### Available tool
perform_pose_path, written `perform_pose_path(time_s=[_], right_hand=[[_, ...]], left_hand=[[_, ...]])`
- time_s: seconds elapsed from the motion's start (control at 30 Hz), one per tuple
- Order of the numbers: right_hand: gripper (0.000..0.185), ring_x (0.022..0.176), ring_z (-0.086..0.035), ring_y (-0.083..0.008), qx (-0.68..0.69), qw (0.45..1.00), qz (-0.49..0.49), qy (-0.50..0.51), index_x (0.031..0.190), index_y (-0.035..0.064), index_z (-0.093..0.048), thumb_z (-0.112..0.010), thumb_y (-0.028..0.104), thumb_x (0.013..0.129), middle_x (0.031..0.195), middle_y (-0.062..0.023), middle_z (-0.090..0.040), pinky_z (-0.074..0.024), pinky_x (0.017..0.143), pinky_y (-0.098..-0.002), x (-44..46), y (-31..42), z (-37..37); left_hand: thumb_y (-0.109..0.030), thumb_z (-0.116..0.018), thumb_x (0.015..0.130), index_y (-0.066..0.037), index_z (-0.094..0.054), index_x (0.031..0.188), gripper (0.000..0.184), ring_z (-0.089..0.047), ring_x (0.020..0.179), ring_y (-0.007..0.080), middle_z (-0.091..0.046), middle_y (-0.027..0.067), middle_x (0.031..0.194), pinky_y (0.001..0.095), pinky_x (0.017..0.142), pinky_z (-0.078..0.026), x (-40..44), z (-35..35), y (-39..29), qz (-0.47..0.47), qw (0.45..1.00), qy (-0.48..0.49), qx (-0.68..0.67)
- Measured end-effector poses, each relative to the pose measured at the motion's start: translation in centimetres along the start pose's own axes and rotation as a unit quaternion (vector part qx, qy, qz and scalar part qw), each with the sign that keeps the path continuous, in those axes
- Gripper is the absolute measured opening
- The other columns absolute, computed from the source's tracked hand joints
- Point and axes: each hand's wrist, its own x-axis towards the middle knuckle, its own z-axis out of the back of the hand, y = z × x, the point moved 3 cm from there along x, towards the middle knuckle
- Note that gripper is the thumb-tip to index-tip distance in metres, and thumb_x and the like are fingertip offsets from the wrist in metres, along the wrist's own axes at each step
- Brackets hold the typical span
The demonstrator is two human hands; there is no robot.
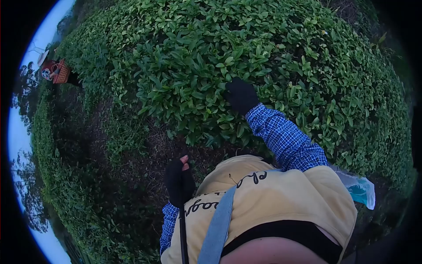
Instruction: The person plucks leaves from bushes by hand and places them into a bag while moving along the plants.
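My right hand, in a black glove, reaches into the leafy top of a tea bush. Its fingers look curled in against the leaves, and whatever they hold is hidden. Lower down, my left hand is near the front of my body, beside the bush's lower edge. It wears a dark glove with bare fingertips showing, and the fingers are bent together; I cannot make out anything in them. A thin black strap or cord runs down from beside this hand; whether the hand grips it I cannot tell.
At far left stands another person in a pale hat with a red woven basket. Another row of bushes runs along the left, past a dark soil gap. A clear and teal plastic bag hangs at my right side. A grey-blue strap crosses my shirt.
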Motion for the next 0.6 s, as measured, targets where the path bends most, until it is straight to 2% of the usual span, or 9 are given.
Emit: perform_pose_path(time_s=[0.03, 0.2, 0.23, 0.27, 0.33, 0.4, 0.5, 0.57, 0.6], right_hand=[[0.033, 0.088, -0.054, -0.0307, 0.006, 1.000, 0.001, 0.002, 0.097, 0.0031, -0.057, -0.062, 0.027, 0.076, 0.094, -0.0141, -0.053, -0.0443, 0.075, -0.0415, 0.0, -0.1, 0.0], [0.026, 0.082, -0.056, -0.0325, 0.067, 0.994, 0.004, -0.089, 0.098, 0.0078, -0.059, -0.055, 0.021, 0.076, 0.089, -0.0146, -0.056, -0.0457, 0.071, -0.0417, -0.8, -2.7, 0.2], [0.022, 0.077, -0.058, -0.0253, 0.245, 0.964, -0.104, -0.018, 0.097, 0.0059, -0.059, -0.056, 0.018, 0.078, 0.086, -0.0114, -0.059, -0.0464, 0.069, -0.0350, -0.6, -3.5, -0.4], [0.022, 0.077, -0.058, -0.0253, 0.245, 0.964, -0.101, -0.012, 0.097, 0.0059, -0.059, -0.056, 0.018, 0.078, 0.086, -0.0114, -0.059, -0.0464, 0.069, -0.0350, -0.8, -4.2, -0.7], [0.012, 0.064, -0.053, -0.0095, 0.548, 0.832, -0.085, 0.017, 0.091, 0.0030, -0.057, -0.053, 0.011, 0.083, 0.071, -0.0027, -0.055, -0.0419, 0.057, -0.0234, -1.6, -5.3, -1.9], [0.012, 0.069, -0.053, -0.0096, 0.575, 0.806, -0.115, 0.081, 0.093, 0.0027, -0.057, -0.053, 0.009, 0.083, 0.077, -0.0025, -0.057, -0.0428, 0.060, -0.0234, -2.8, -3.6, 0.5], [0.018, 0.081, -0.056, -0.0150, 0.497, 0.866, -0.037, 0.045, 0.097, 0.0017, -0.057, -0.055, 0.010, 0.082, 0.088, -0.0067, -0.060, -0.0454, 0.068, -0.0272, -1.7, -2.6, 1.4], [0.022, 0.091, -0.057, -0.0242, 0.259, 0.965, 0.020, -0.011, 0.100, 0.0017, -0.057, -0.055, 0.011, 0.080, 0.102, -0.0129, -0.059, -0.0457, 0.077, -0.0335, 0.1, -1.9, 0.7], [0.022, 0.091, -0.057, -0.0242, 0.258, 0.966, 0.025, -0.008, 0.100, 0.0017, -0.057, -0.055, 0.011, 0.080, 0.102, -0.0129, -0.059, -0.0457, 0.077, -0.0335, 1.1, -1.4, 0.1]], left_hand=[[0.006, -0.053, 0.079, -0.004, -0.056, 0.100, 0.024, -0.061, 0.084, 0.0245, -0.063, 0.0114, 0.093, 0.0337, 0.075, -0.048, 0.3, -0.2, -0.2, -0.006, 1.000, 0.016, -0.006], [0.006, -0.054, 0.077, -0.005, -0.056, 0.100, 0.025, -0.061, 0.083, 0.0250, -0.063, 0.0113, 0.092, 0.0334, 0.074, -0.048, 1.4, -0.8, -0.3, -0.013, 1.000, 0.005, 0.011], [0.006, -0.054, 0.077, -0.005, -0.056, 0.100, 0.025, -0.061, 0.083, 0.0250, -0.062, 0.0113, 0.092, 0.0333, 0.073, -0.048, 1.9, -0.9, -0.9, -0.025, 0.999, 0.011, 0.018], [0.006, -0.054, 0.077, -0.005, -0.057, 0.100, 0.025, -0.061, 0.082, 0.0250, -0.062, 0.0113, 0.091, 0.0331, 0.073, -0.048, 2.4, -1.0, -1.5, -0.036, 0.999, 0.017, 0.023], [0.006, -0.055, 0.077, -0.005, -0.057, 0.099, 0.025, -0.060, 0.082, 0.0252, -0.062, 0.0114, 0.091, 0.0333, 0.072, -0.048, 3.0, -1.0, -2.1, -0.037, 0.998, 0.023, 0.044], [0.006, -0.055, 0.077, -0.005, -0.058, 0.098, 0.024, -0.060, 0.081, 0.0254, -0.062, 0.0116, 0.091, 0.0334, 0.072, -0.048, 3.5, -1.4, -1.9, -0.036, 0.997, 0.026, 0.062], [0.007, -0.058, 0.074, -0.005, -0.058, 0.097, 0.026, -0.059, 0.082, 0.0254, -0.062, 0.0108, 0.090, 0.0333, 0.072, -0.046, 3.7, -1.6, -1.2, 0.008, 0.998, 0.061, 0.012], [0.007, -0.058, 0.073, -0.005, -0.058, 0.097, 0.027, -0.059, 0.082, 0.0254, -0.062, 0.0106, 0.090, 0.0335, 0.073, -0.046, 4.3, -1.8, -1.0, -0.004, 0.998, 0.056, 0.007], [0.007, -0.058, 0.073, -0.005, -0.057, 0.097, 0.027, -0.059, 0.082, 0.0254, -0.063, 0.0104, 0.090, 0.0336, 0.073, -0.046, 4.5, -1.9, -1.1, -0.021, 0.998, 0.056, 0.004]])
